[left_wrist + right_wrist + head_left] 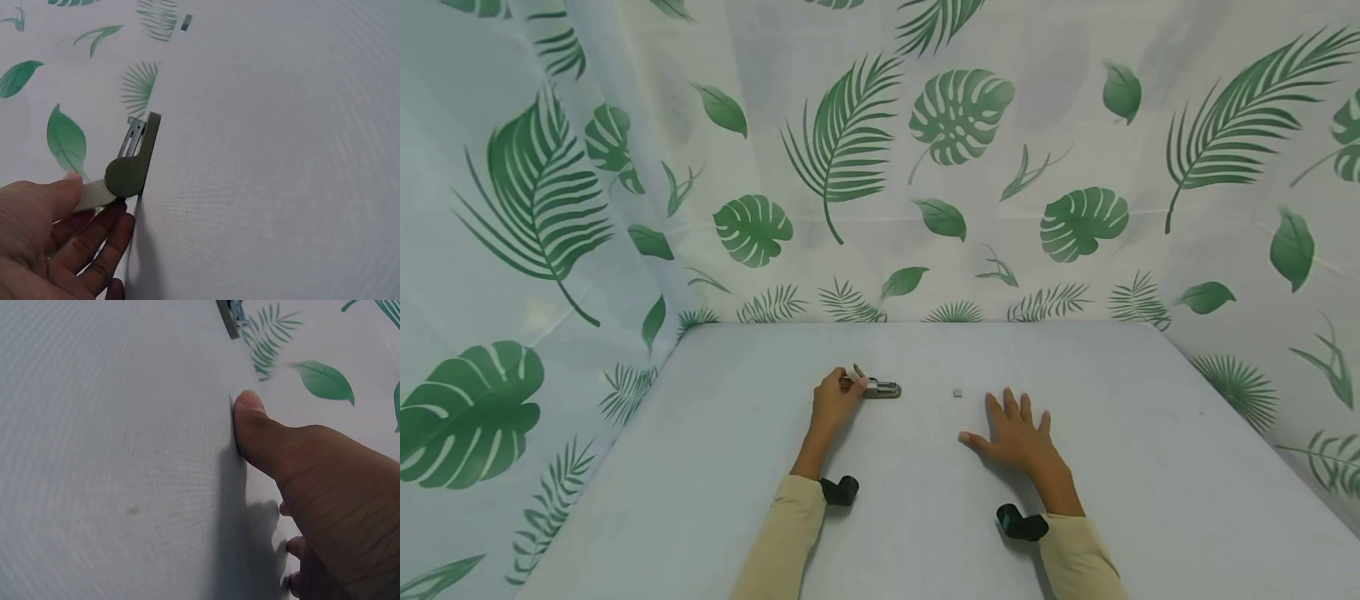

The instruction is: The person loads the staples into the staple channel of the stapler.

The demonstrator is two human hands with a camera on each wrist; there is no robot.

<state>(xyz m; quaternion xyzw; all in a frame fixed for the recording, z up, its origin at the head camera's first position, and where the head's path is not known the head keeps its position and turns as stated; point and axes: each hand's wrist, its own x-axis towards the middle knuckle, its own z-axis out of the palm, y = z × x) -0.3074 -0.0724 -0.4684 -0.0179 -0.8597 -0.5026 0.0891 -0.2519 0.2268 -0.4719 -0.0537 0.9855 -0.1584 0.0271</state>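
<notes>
A small stapler [887,390] with an olive base and a bare metal magazine [132,139] lies on the white table, its pale upper arm swung back. My left hand [835,406] pinches that pale arm between thumb and fingers at the stapler's left end. To the stapler's right lies a tiny grey metallic block [957,393], which looks like a short strip of staples. Just right of the block, my right hand [1018,439] rests palm down on the table with its fingers spread, holding nothing. In the right wrist view its thumb [253,425] is stretched out.
The white tabletop [910,500] reaches back to a curtain [865,250] printed with green leaves, which also hangs at the left and right sides. Black wrist cameras [841,491] sit on both forearms, over beige sleeves [778,546].
</notes>
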